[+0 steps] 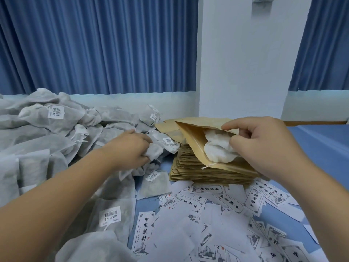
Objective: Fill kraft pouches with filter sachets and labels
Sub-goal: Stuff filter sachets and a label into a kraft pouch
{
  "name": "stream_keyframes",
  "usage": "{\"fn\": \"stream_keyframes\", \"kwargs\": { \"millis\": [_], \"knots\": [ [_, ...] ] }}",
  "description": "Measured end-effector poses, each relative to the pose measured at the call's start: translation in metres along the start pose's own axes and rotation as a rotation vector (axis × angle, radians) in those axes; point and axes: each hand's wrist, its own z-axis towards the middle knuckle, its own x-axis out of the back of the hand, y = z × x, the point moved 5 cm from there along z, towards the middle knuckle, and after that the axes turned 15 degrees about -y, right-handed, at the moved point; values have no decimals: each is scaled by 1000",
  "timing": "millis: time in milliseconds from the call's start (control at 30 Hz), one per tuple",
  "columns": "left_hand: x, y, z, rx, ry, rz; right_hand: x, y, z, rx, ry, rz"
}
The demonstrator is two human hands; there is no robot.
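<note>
The right hand (pixel 264 148) pinches open a tan kraft paper pouch (pixel 190 140) holding a white filter sachet (pixel 217 148), above the stack of flat pouches (pixel 198 173). The left hand (pixel 130 148) grips a grey mesh sachet (pixel 154 151) just beside it.

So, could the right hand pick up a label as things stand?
Probably not yet: the right hand grips the open pouch. The labels lie uncovered near it, so only that grip is in the way.

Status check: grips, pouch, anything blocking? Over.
Left grip pinching a grey sachet on the pile. Right grip holding kraft pouch open, white sachet inside. Nothing blocking the mouth.
</note>
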Motion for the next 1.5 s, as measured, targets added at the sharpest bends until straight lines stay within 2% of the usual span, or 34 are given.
{"fn": "stream_keyframes", "kwargs": {
  "millis": [167, 333, 467, 667, 800, 900, 1033, 1133, 1233, 1500],
  "knots": [
    [16, 20, -31, -159, 158, -300, 3, 1, 0, -7, 7, -5],
    [-18, 39, -32, -165, -144, -249, 0, 1, 0, 10, -3, 1],
    [-44, 39, -30, -124, -231, -250, 0, 1, 0, 17, -2, 9],
    [-39, 43, -35, -139, -41, -223, 2, 3, 0, 15, 2, 15],
    [-40, 38, -38, -69, 69, -445, 3, 3, 0, 16, 0, 9],
    [-34, 39, -45, -85, 146, -526, 4, 3, 1, 15, 7, 14],
    [2, 40, -74, -107, 393, -839, 5, 5, 1, 5, 4, 9],
    [41, 55, -97, -200, 572, -925, 5, 5, 1, 2, 10, -8],
    [72, 81, -108, -236, 563, -908, 5, 4, 1, -2, 18, -17],
    [94, 116, -96, 21, 461, -812, 5, 2, 1, 6, 41, 21]
  ]
}}
